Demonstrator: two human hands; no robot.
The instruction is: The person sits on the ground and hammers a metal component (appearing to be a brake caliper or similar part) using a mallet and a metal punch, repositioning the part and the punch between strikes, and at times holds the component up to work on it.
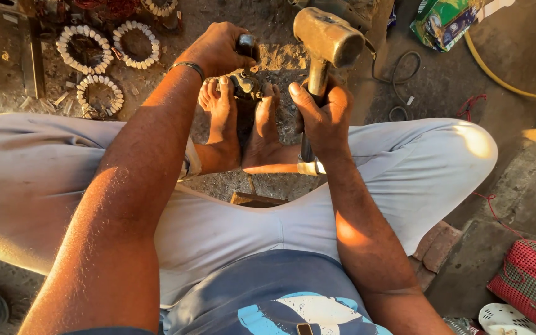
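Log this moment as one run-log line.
right hand: grips raised hammer | left hand: holds dark tool on metal part | feet: brace part
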